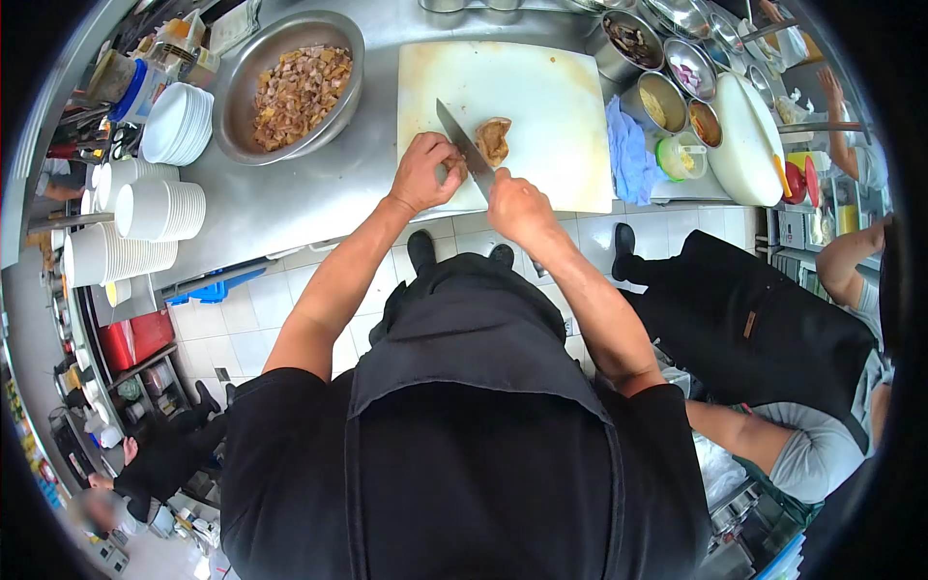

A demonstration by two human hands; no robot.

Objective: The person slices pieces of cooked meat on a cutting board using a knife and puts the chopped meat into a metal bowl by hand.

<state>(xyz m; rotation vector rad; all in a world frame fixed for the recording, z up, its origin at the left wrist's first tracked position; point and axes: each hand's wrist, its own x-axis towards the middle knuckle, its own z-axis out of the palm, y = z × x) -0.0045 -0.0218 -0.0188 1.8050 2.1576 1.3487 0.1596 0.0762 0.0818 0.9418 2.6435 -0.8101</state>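
My right hand (520, 206) is wrapped round the handle of a kitchen knife (462, 143), whose blade points away and to the left over the white cutting board (561, 106). Left of the blade, my left hand (425, 172) has its fingers curled together at the board's near edge. Whatever lies under those fingertips is mostly hidden. Just right of the blade sits a browned piece of meat (493, 141). A large steel bowl (346, 106) on the left holds a heap of chopped meat (302, 95).
Stacked white bowls (159, 208) and plates (179, 124) stand at the left. On the right are a blue cloth (631, 153), steel containers of ingredients (657, 104) and a white oval board (746, 145). A co-worker in a black apron (754, 314) stands close on my right; another person (164, 454) is behind left.
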